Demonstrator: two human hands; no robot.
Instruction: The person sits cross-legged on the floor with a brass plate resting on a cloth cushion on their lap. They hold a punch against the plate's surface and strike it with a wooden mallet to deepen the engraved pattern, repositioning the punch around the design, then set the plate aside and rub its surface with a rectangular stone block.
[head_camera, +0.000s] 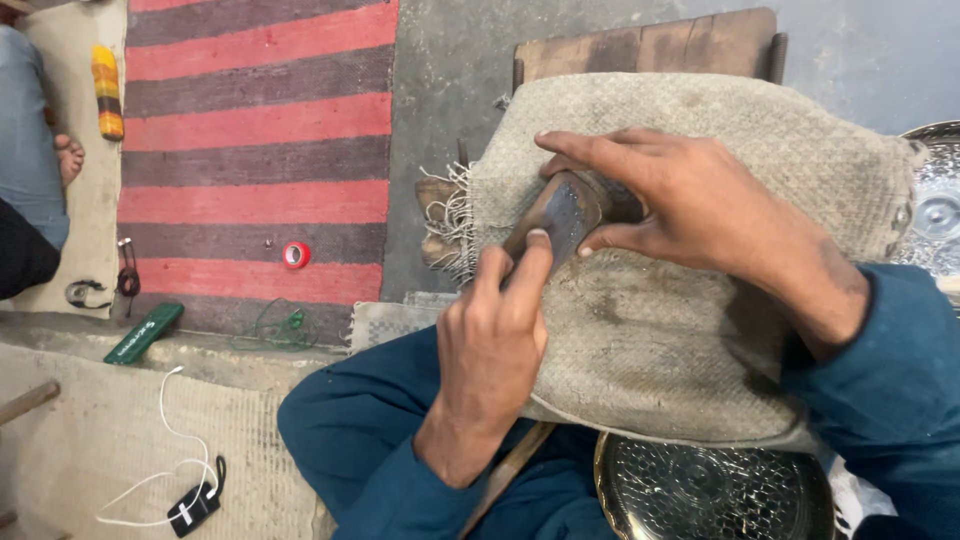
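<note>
Centrally, dark oblong metal-faced block (560, 215) lay on coarse beige woven sacking (680, 330), left hand (490, 345) pinching its near end, thumb on top, right hand (690, 200) fingers spread around far end, block's underside hidden, engraved round brass tray (715, 490) half covered below, cut off.

Rough woven cloth (700, 330) w/ dull metal block (560, 215).

A flat green rectangular package (144, 333) lies on the floor's left.

A single head-worn camera looks steeply down, close over the person's lap. The floor fills the frame's left side.
</note>
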